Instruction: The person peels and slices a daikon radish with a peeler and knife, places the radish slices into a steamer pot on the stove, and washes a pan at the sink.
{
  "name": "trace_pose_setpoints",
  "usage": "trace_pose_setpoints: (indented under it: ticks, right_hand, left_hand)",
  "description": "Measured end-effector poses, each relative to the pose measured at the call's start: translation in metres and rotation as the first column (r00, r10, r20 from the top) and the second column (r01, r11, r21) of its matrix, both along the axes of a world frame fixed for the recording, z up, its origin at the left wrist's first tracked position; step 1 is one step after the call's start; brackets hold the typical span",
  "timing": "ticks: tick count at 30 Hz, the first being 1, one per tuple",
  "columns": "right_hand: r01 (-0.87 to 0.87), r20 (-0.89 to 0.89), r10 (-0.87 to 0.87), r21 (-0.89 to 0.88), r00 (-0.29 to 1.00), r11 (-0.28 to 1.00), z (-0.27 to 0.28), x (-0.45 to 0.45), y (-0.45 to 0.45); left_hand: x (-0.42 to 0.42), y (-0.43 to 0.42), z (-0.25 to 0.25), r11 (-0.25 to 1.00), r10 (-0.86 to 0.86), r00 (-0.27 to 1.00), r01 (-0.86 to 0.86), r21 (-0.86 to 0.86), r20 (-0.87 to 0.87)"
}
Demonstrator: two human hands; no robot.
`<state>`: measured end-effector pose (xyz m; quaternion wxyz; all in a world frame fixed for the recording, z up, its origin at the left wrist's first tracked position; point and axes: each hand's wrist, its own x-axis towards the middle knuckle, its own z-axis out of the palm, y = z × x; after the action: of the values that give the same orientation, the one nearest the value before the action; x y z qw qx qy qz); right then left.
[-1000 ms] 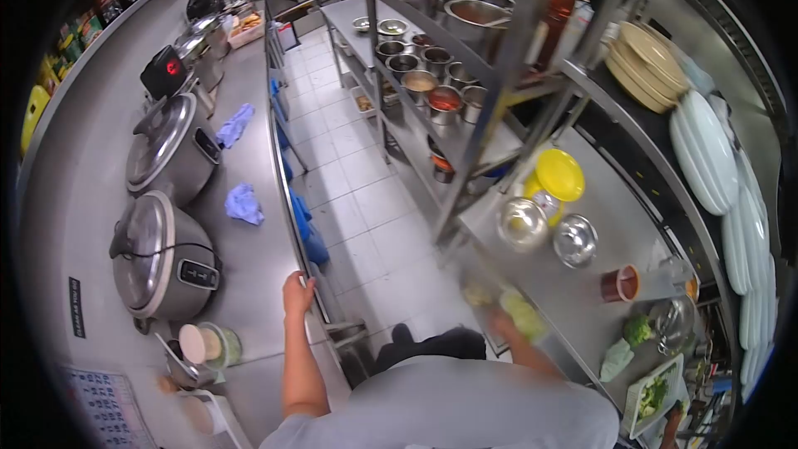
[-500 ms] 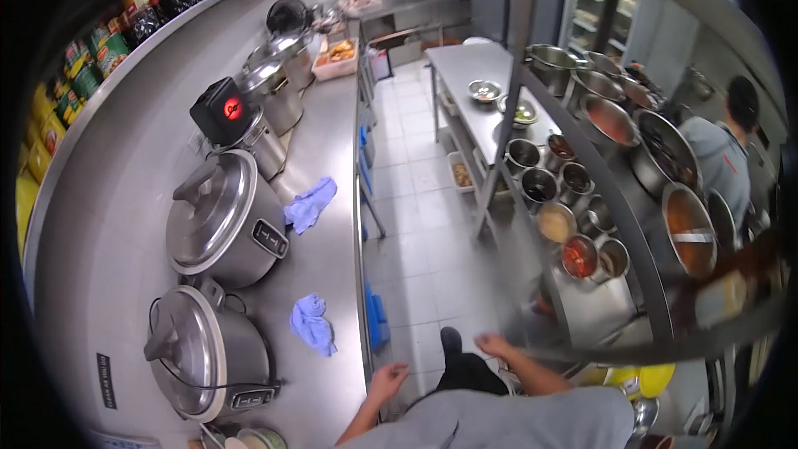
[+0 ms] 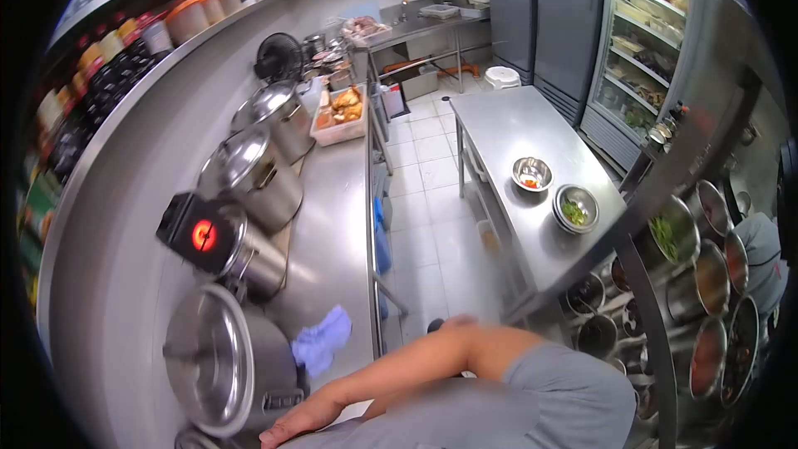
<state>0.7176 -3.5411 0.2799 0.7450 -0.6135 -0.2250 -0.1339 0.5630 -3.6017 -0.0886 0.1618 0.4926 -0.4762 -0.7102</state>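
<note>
My right forearm crosses in front of my body to the left. Its hand, my right hand [image 3: 293, 422], is low at the left, beside the front of the steel cooker [image 3: 212, 357]; its fingers are partly cut off by the frame's bottom, so their shape is unclear. My left forearm passes beneath the right one, and my left hand [image 3: 460, 322] shows as a blur above it, over the floor; its fingers cannot be made out. A crumpled blue cloth [image 3: 322, 341] lies on the left counter [image 3: 332, 224], above my right hand.
Lidded pots [image 3: 253, 175] and a food tray [image 3: 341, 116] line the left counter. Across the aisle, a steel table [image 3: 507, 133] holds metal bowls [image 3: 532, 173]. At the right are a rack post [image 3: 648, 316], pots of food [image 3: 706, 278] and a person in grey [image 3: 761, 258].
The view has swung right and towards the fridges. My right arm has come across my body to the left, over my left arm. The second blue cloth and the front cooker have left view.
</note>
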Motion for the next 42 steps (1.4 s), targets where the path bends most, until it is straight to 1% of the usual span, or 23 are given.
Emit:
trace_pose_setpoints:
  ticks: [3, 7, 9, 10, 11, 12, 14, 17, 21, 27, 30, 32, 33, 34, 35, 36, 37, 38, 39, 40, 41, 42]
  right_hand:
    - [0.019, -0.023, -0.022, -0.112, 0.999, 0.994, -0.004, 0.000, -0.121]
    - [0.104, -0.004, -0.107, -0.192, 0.994, 0.976, 0.011, -0.016, -0.265]
    - [0.162, 0.013, -0.163, -0.209, 0.987, 0.964, 0.018, -0.032, -0.336]
    - [0.191, 0.026, -0.190, -0.211, 0.981, 0.959, 0.018, -0.042, -0.372]
    - [0.216, 0.032, -0.214, -0.211, 0.976, 0.953, 0.017, -0.054, -0.407]
    - [0.239, 0.028, -0.239, -0.224, 0.971, 0.945, 0.017, -0.072, -0.440]
    - [0.275, 0.020, -0.279, -0.253, 0.960, 0.928, 0.002, -0.096, -0.517]
    - [0.315, -0.001, -0.332, -0.317, 0.943, 0.895, -0.010, -0.142, -0.633]
    - [0.366, 0.031, -0.380, -0.351, 0.924, 0.862, 0.004, -0.208, -0.788]
    - [0.416, 0.009, -0.435, -0.310, 0.900, 0.855, 0.019, -0.300, -0.988]
    - [0.459, -0.022, -0.485, -0.285, 0.874, 0.841, 0.004, -0.351, -1.092]
    - [0.511, -0.064, -0.542, -0.255, 0.838, 0.821, -0.018, -0.394, -1.164]
    - [0.544, -0.089, -0.574, -0.231, 0.814, 0.807, -0.031, -0.414, -1.199]
    - [0.589, -0.136, -0.609, -0.163, 0.782, 0.792, -0.051, -0.445, -1.232]
    - [0.654, -0.209, -0.650, -0.059, 0.731, 0.754, -0.081, -0.479, -1.268]
    - [0.749, -0.306, -0.698, 0.091, 0.648, 0.656, -0.123, -0.514, -1.302]
    - [0.851, -0.417, -0.742, 0.277, 0.524, 0.446, -0.184, -0.552, -1.329]
    - [0.995, -0.400, -0.914, 0.095, 0.068, 0.032, -0.286, -0.586, -1.362]
    - [0.743, -0.315, -0.738, -0.565, -0.597, -0.359, -0.378, -0.629, -1.363]
    - [0.620, -0.474, -0.490, -0.761, -0.731, -0.189, -0.342, -0.677, -1.319]
    - [0.566, -0.441, -0.403, -0.777, -0.802, -0.276, -0.366, -0.720, -1.302]
    - [0.496, -0.348, -0.363, -0.707, -0.864, -0.504, -0.391, -0.752, -1.274]
  left_hand:
    - [-0.024, -0.115, 0.022, 0.997, -0.064, 0.997, 0.065, -0.037, 0.043]
    - [-0.071, -0.254, 0.074, 0.984, -0.168, 0.980, 0.174, -0.048, 0.108]
    - [-0.103, -0.321, 0.071, 0.966, -0.238, 0.966, 0.245, -0.078, 0.098]
    - [-0.112, -0.352, 0.060, 0.959, -0.250, 0.965, 0.258, -0.118, 0.077]
    - [-0.118, -0.380, 0.048, 0.948, -0.290, 0.953, 0.299, -0.107, 0.090]
    - [-0.126, -0.420, 0.034, 0.937, -0.311, 0.946, 0.320, -0.139, 0.087]
    - [-0.143, -0.494, 0.015, 0.917, -0.345, 0.934, 0.356, -0.181, 0.092]
    - [-0.161, -0.603, -0.006, 0.911, -0.361, 0.920, 0.383, -0.154, 0.153]
    - [-0.149, -0.746, -0.011, 0.942, -0.295, 0.919, 0.326, -0.080, 0.262]
    - [-0.132, -0.948, -0.019, 0.989, -0.138, 0.931, 0.150, -0.010, 0.338]
    - [-0.140, -1.053, -0.041, 0.994, -0.110, 0.931, 0.108, 0.025, 0.348]
    - [-0.157, -1.128, -0.058, 0.992, -0.125, 0.928, 0.116, 0.048, 0.352]
    - [-0.165, -1.166, -0.065, 0.990, -0.141, 0.923, 0.130, 0.055, 0.357]
    - [-0.172, -1.206, -0.071, 0.987, -0.163, 0.917, 0.152, 0.058, 0.363]
    - [-0.181, -1.249, -0.076, 0.982, -0.191, 0.911, 0.183, 0.057, 0.367]
    - [-0.190, -1.293, -0.077, 0.975, -0.222, 0.900, 0.217, 0.056, 0.374]
    - [-0.202, -1.335, -0.077, 0.966, -0.252, 0.888, 0.256, 0.044, 0.385]
    - [-0.214, -1.373, -0.075, 0.953, -0.291, 0.867, 0.297, 0.049, 0.405]
    - [-0.217, -1.409, -0.065, 0.939, -0.333, 0.838, 0.337, 0.070, 0.433]
    - [-0.220, -1.446, -0.057, 0.922, -0.375, 0.806, 0.376, 0.092, 0.459]
    - [-0.228, -1.488, -0.050, 0.894, -0.432, 0.747, 0.431, 0.125, 0.506]
    - [-0.237, -1.524, -0.045, 0.862, -0.469, 0.685, 0.492, 0.122, 0.557]
